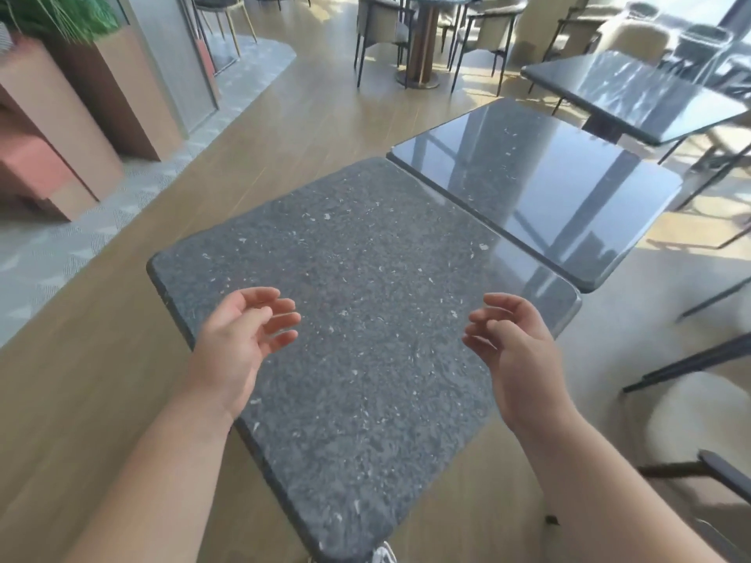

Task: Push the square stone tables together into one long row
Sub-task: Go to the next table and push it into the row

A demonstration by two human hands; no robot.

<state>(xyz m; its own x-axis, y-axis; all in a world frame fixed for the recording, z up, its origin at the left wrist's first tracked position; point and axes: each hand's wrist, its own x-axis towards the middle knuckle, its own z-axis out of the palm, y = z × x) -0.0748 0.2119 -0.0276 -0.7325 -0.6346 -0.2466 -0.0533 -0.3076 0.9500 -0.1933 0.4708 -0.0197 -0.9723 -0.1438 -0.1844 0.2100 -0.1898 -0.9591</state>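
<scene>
Sunlit wood-plank floor [325, 115], grey patterned carpet [53, 253], terracotta planters [122, 87], upholstered chairs [382, 26] around round table [426, 2].

Head camera looks forward and down, close over the nearest stone table [365, 298].

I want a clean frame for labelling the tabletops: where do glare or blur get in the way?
Head view: the near table is evenly lit and sharp; the second table mirrors window light; the third table is washed by glare; edges bend from wide-angle distortion.
</scene>
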